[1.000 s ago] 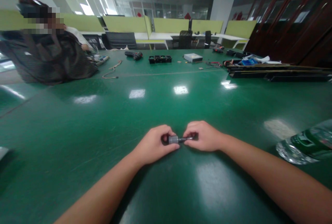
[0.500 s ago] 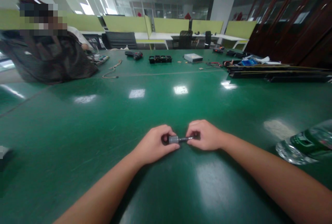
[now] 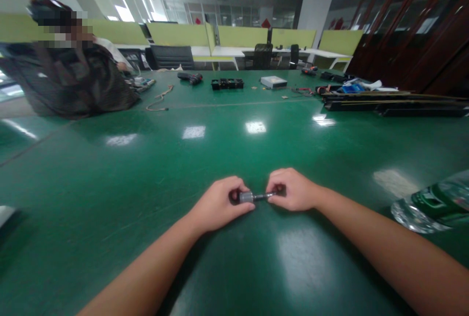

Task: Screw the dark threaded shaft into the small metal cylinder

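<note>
A short screwdriver-like tool (image 3: 246, 197), with a grey cylindrical part and a thin dark shaft, lies level between my two hands, low over the green table (image 3: 234, 155). My left hand (image 3: 225, 203) is closed around its thicker grey end, thumb along the near side. The rear of that end is partly hidden in the palm. On the other side, my right hand (image 3: 291, 191) pinches the far tip of the shaft between thumb and fingers. Whether a separate small piece sits in that pinch I cannot make out.
At the right edge lies a clear water bottle (image 3: 436, 203) with a green label. Dark metal strips (image 3: 395, 103) lie far right. At the back are a power drill (image 3: 190, 78), a black fan unit (image 3: 227, 83), a white box (image 3: 273, 81) and a dark bag (image 3: 80, 86), with a person behind it.
My right hand has shifted very slightly to the right along the shaft. My left hand keeps the same hold on the thicker end.
</note>
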A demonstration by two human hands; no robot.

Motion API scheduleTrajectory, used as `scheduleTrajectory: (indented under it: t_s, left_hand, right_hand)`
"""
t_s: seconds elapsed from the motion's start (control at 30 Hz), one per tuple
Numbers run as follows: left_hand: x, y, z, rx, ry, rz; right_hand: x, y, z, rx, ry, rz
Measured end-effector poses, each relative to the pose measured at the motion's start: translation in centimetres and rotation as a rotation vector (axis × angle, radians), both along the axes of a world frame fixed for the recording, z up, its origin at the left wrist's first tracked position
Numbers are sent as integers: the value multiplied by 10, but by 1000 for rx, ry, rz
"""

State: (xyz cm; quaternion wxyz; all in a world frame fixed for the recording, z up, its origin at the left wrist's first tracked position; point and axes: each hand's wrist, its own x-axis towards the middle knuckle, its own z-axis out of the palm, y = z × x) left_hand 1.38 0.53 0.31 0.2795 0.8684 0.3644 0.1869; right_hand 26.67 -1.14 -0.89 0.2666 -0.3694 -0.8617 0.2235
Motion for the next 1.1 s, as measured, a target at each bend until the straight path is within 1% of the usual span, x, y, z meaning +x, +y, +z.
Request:
scheduleTrajectory:
  t_s: [0.13, 0.27, 0.37, 0.57, 0.7, 0.77, 0.83, 0.97, 1.1]
  left_hand:
    - [0, 0, -1, 5, 9, 5]
    - [0, 0, 0, 3, 9, 12]
    - [0, -1, 1, -2, 1, 8]
    - [0, -1, 2, -18, 2, 11]
    - [0, -1, 1, -3, 3, 16]
    - [0, 0, 1, 3, 0, 11]
    - [-1, 0, 0, 7, -4, 0]
    - [-1, 0, -1, 2, -3, 2]
    - [0, 0, 0, -5, -5, 3]
  right_hand:
    - [9, 5, 0, -16, -13, -4]
    - [21, 11, -1, -42, -13, -61]
    - [24, 11, -1, -54, -2, -60]
    - [14, 7, 1, -57, 0, 4]
    - [5, 3, 1, -44, 18, 7]
    - [-1, 0, 1, -34, 40, 0]
    - [-5, -3, 0, -67, 100, 16]
    - [-6, -4, -2, -92, 188, 7]
    - [-4, -2, -4, -67, 151, -6]
